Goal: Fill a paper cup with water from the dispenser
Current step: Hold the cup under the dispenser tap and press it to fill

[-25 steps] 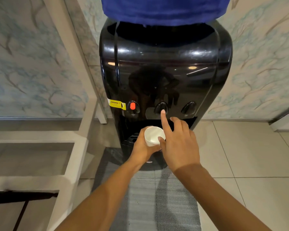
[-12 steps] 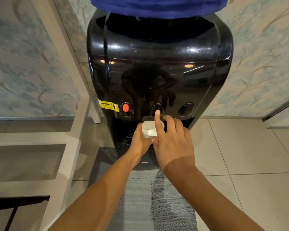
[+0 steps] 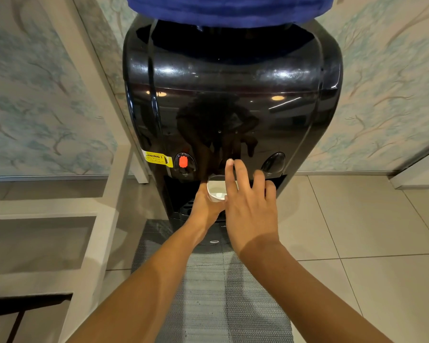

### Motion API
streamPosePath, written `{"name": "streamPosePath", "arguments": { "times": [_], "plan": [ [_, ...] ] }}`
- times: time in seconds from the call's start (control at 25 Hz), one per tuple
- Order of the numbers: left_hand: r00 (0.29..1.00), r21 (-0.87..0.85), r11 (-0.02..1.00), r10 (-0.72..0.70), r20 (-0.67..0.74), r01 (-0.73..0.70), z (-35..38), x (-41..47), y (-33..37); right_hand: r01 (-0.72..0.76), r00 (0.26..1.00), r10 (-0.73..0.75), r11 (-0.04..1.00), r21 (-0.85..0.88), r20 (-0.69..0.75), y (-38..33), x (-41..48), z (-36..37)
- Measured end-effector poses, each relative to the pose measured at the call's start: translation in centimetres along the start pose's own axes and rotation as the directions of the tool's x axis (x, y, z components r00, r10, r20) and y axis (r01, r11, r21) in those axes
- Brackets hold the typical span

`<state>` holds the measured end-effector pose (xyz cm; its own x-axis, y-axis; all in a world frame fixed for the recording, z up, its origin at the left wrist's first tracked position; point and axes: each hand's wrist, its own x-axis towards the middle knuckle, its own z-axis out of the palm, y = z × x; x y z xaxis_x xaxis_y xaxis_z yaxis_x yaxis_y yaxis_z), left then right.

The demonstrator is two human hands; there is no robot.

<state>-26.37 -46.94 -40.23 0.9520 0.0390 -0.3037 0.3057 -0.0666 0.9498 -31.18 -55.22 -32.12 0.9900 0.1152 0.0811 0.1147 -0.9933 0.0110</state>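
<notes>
Head view looks down on a small white paper cup (image 3: 216,190), held upright in the dark recess of the dispenser (image 3: 230,100), just under the middle of the three tap controls. The cup's open mouth faces the camera and a pale patch shows at its bottom; whether that is water cannot be told. The left hand (image 3: 203,206) wraps around the cup from below and from the left, its fingers closed on the wall, so the cup is gripped rather than resting on anything visible. The right hand (image 3: 252,209) holds nothing: its fingers are spread and extended, crossing over the right side of the cup's rim, and the index fingertip lies against the glossy black front where the middle control sits, hidden under it. To the left of that spot is a control with a red button (image 3: 183,162), and beside it a yellow warning sticker (image 3: 158,158); to the right is a plain black control (image 3: 273,163). A blue bottle (image 3: 229,8) sits on top of the cabinet. Both bare forearms reach in from the bottom edge. Under them a grey woven mat (image 3: 213,300) lies on the pale tiled floor (image 3: 372,231), and a white frame (image 3: 94,199) stands to the left against patterned wallpaper (image 3: 35,95).
</notes>
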Motion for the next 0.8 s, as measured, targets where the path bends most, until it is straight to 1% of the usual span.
{"name": "streamPosePath", "arguments": {
  "times": [0.16, 0.32, 0.6, 0.8],
  "plan": [
    [0.999, -0.006, 0.999, 0.039, 0.023, -0.039, -0.04, -0.12, 0.09, -0.016, 1.0, 0.016, 1.0, 0.013, 0.014, -0.56, 0.35, 0.03],
    [1.0, -0.001, 1.0, 0.006, 0.005, -0.006, 0.17, -0.16, 0.28, -0.008, 1.0, 0.007, 1.0, 0.015, 0.027, -0.18, 0.21, 0.0],
    [0.999, -0.005, 0.999, 0.035, 0.018, -0.035, 0.43, -0.21, 0.51, 0.0, 0.999, 0.0, 1.0, 0.015, 0.039, -0.25, 0.26, -0.03],
    [1.0, -0.029, 1.0, 0.006, 0.008, -0.006, 0.29, -0.18, 0.43, -0.001, 0.999, 0.0, 1.0, 0.027, 0.033, -0.25, 0.33, 0.0]
  ]
}}
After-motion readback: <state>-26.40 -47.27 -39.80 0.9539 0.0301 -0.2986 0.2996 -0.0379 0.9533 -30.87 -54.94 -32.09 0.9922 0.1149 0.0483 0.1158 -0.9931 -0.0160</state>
